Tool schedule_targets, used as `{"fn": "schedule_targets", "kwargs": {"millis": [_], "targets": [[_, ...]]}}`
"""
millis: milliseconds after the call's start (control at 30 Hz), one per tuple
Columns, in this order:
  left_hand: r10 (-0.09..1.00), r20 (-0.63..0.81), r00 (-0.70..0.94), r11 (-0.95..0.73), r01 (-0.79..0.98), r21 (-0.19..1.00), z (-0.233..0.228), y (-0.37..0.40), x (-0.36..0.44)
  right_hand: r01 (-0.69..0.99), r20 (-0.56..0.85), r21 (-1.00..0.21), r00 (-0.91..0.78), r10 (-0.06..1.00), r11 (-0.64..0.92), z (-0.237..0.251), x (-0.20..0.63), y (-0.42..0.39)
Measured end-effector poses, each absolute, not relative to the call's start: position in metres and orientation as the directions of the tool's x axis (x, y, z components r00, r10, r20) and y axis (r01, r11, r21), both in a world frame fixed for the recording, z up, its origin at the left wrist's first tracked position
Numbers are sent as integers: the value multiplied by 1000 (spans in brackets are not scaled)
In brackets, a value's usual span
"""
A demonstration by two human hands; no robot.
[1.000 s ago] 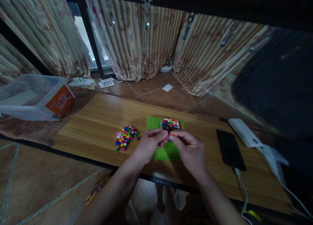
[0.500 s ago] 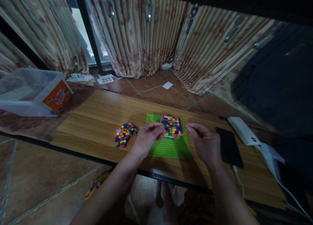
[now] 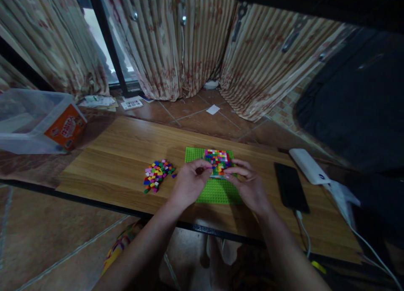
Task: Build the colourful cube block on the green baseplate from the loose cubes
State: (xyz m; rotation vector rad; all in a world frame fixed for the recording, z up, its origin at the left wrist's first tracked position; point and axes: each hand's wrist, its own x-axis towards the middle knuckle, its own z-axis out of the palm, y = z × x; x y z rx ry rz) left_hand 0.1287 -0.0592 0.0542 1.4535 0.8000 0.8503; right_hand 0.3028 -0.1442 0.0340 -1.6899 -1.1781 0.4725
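Note:
A block built of small multicoloured toy bricks (image 3: 217, 157) stands on a green studded baseplate (image 3: 217, 193). My left hand (image 3: 191, 181) is closed in a pinch at the block's left front; what lies between its fingertips, if anything, is too small to make out. From the other side, my right hand (image 3: 248, 185) reaches to the block's right front corner, thumb and forefinger pinched on a tiny orange-red toy brick at its top. Its other fingers are bent over the block's right edge. Left of my left hand lies a pile of loose bricks (image 3: 158, 173) in mixed colours.
A black phone (image 3: 291, 188) with a white cable lies on the wooden table (image 3: 104, 156), right of my hand. Beyond it is a white power bank (image 3: 307, 166). A clear plastic box (image 3: 34, 135) with an orange label stands at the left. Curtains (image 3: 158, 42) hang behind.
My right hand has moved left from beside the baseplate onto the block's right front, bringing the tiny brick there. My left hand stays at the block's left side. The view has shifted slightly.

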Motion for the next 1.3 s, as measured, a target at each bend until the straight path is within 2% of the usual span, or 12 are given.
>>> {"fn": "schedule_targets", "kwargs": {"millis": [233, 467, 767, 867, 967, 1100, 1300], "targets": [[877, 11, 480, 13, -47, 999, 60, -62, 130, 408, 195, -912, 498, 845, -30, 36, 297, -141], [883, 40, 468, -28, -31, 999, 60, -64, 131, 295, 117, -954, 522, 845, -50, 37, 293, -138], [882, 76, 466, -115, 54, 992, 56, -64, 133, 306, 98, -949, 521, 848, -78, 39, 294, -137], [855, 127, 502, -181, 59, 982, 58, -66, 133, 100, -20, -991, 535, 845, -87, 45, 301, -139], [822, 229, 522, -315, 81, 946, 58, -68, 135, -136, -102, -990, 588, 802, -27, 54, 312, -141], [768, 312, 560, -475, 171, 863, 54, -70, 140, -178, -152, -983, 645, 749, -46, 61, 319, -142], [706, 356, 613, -621, 292, 727, 49, -73, 149, -171, -199, -978, 593, 781, -120, 65, 310, -141]]}}
